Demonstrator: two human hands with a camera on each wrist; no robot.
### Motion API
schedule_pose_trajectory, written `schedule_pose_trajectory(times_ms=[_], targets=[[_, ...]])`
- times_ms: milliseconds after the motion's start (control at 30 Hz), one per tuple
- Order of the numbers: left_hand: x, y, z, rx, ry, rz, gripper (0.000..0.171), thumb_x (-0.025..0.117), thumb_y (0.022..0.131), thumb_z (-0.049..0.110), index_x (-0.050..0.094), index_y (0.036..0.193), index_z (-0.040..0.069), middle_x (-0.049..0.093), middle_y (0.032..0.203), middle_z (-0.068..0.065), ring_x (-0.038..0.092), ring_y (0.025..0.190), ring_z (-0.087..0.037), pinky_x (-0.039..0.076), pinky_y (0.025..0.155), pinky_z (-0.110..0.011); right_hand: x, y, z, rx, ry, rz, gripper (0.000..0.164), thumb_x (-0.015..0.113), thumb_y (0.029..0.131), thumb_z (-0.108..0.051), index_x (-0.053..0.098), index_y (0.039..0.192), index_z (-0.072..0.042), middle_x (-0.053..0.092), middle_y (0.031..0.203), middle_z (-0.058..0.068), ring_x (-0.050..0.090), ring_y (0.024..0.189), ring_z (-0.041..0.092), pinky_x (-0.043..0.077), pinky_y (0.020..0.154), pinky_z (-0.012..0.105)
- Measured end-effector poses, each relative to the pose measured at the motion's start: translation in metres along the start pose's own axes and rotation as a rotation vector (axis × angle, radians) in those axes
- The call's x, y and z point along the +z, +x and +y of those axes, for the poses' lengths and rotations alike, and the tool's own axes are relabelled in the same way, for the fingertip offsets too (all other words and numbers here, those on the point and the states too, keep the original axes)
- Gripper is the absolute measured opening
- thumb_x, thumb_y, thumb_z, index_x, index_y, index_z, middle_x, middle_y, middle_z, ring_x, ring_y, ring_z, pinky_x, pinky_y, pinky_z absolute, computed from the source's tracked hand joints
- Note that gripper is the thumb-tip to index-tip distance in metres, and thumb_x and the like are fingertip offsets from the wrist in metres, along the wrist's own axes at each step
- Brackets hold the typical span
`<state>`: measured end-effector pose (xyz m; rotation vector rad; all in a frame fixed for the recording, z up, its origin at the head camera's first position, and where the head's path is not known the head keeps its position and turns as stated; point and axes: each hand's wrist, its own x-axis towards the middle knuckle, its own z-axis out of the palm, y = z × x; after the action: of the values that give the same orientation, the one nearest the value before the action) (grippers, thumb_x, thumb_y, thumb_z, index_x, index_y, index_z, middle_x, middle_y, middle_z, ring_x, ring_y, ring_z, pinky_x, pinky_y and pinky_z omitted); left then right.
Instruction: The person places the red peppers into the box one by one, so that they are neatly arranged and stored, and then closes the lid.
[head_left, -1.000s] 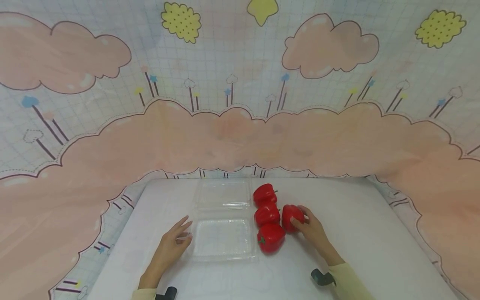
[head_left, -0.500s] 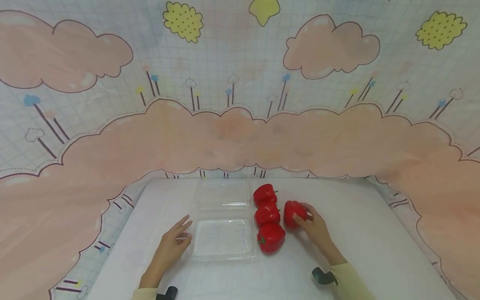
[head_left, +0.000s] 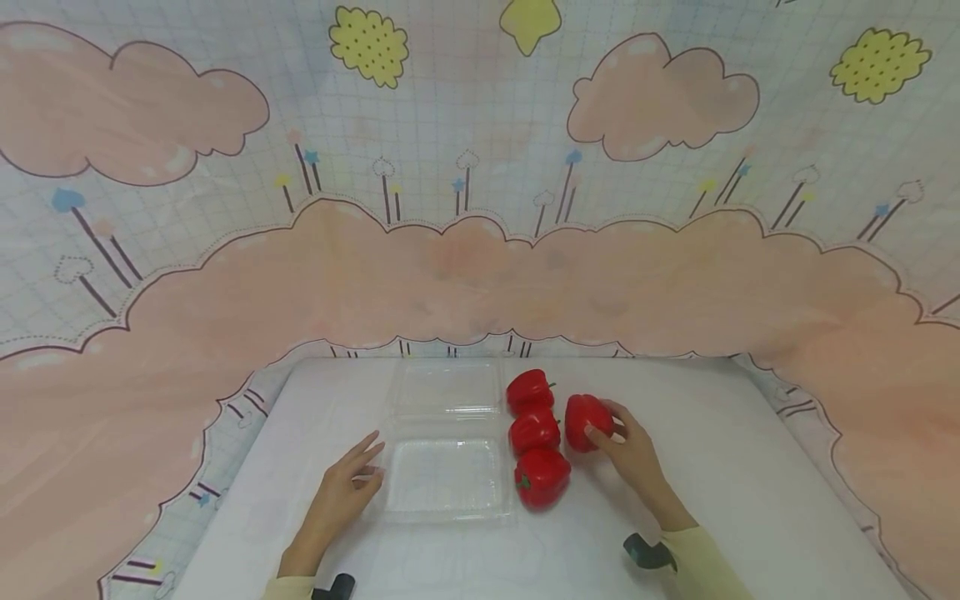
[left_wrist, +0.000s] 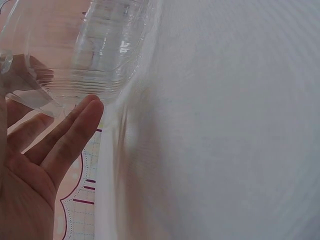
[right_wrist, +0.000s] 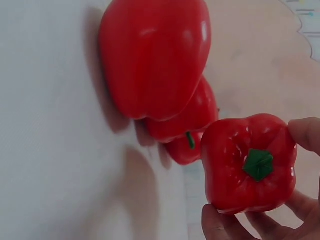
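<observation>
The right hand (head_left: pixel 634 454) grips a red pepper (head_left: pixel 585 422).

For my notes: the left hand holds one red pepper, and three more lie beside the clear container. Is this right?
Wrong side: the right hand holds the red pepper, as the head view shows. Three more peppers lie beside the clear container.

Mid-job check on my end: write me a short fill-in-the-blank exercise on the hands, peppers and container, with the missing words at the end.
1. The right hand grips a pepper whose skin is ____.
2. The stem of that gripped pepper is ____.
3. Apart from it, the number of peppers lying on the white table is ____.
4. The clear container beside the left hand is not shut but ____.

Missing words: red; green; three; open.
</observation>
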<state>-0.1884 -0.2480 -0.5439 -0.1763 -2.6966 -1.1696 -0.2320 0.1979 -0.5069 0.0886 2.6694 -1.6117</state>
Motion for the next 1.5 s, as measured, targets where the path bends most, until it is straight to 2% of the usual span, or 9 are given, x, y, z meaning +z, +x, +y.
schedule_pose_trajectory(times_ms=[400,700,867,1067,1500], targets=[[0.0,-0.001,0.001,-0.007,-0.018,-0.008,0.046,0.067,0.088,0.007,0.059,0.134,0.003,0.047,0.151,-0.012,0.071,0.099,-0.028,0.061,0.081,-0.028,0.003,-0.008,-0.015,-0.067,0.041,-0.007,0.067,0.071,0.089,-0.033,0.038,0.146,-0.019,0.043,0.149,0.011,0.042,0.136,0.037,0.057,0.096,0.047],[-0.001,-0.001,-0.001,0.017,-0.027,-0.002,0.046,0.068,0.088,0.005,0.059,0.133,0.002,0.047,0.151,-0.013,0.071,0.099,-0.028,0.062,0.08,-0.027,0.007,-0.016,-0.029,-0.118,0.083,-0.03,0.069,0.074,0.087,-0.028,0.04,0.146,-0.02,0.045,0.149,0.009,0.045,0.135,0.035,0.057,0.097,0.044],[0.0,-0.002,-0.001,0.004,-0.026,0.001,0.046,0.068,0.088,0.006,0.059,0.134,0.003,0.047,0.151,-0.012,0.071,0.1,-0.028,0.062,0.081,-0.028,0.011,-0.018,-0.034,-0.122,0.095,-0.045,0.068,0.076,0.085,-0.025,0.042,0.144,-0.021,0.047,0.147,0.009,0.046,0.133,0.034,0.059,0.094,0.041],[0.0,-0.001,-0.001,-0.019,-0.01,-0.003,0.047,0.068,0.088,0.008,0.059,0.135,0.004,0.047,0.152,-0.011,0.071,0.101,-0.028,0.061,0.083,-0.029,0.017,-0.019,-0.039,-0.166,0.117,-0.069,0.067,0.077,0.083,-0.021,0.045,0.142,-0.019,0.049,0.144,0.011,0.049,0.129,0.036,0.061,0.089,0.036],[0.002,-0.001,-0.002,-0.015,-0.002,0.017,0.046,0.069,0.088,0.007,0.06,0.133,0.006,0.049,0.151,-0.008,0.071,0.1,-0.026,0.061,0.083,-0.03,0.032,-0.018,-0.054,-0.112,0.148,-0.125,0.069,0.079,0.08,-0.023,0.047,0.141,-0.025,0.05,0.142,0.01,0.054,0.124,0.036,0.062,0.086,0.041]])
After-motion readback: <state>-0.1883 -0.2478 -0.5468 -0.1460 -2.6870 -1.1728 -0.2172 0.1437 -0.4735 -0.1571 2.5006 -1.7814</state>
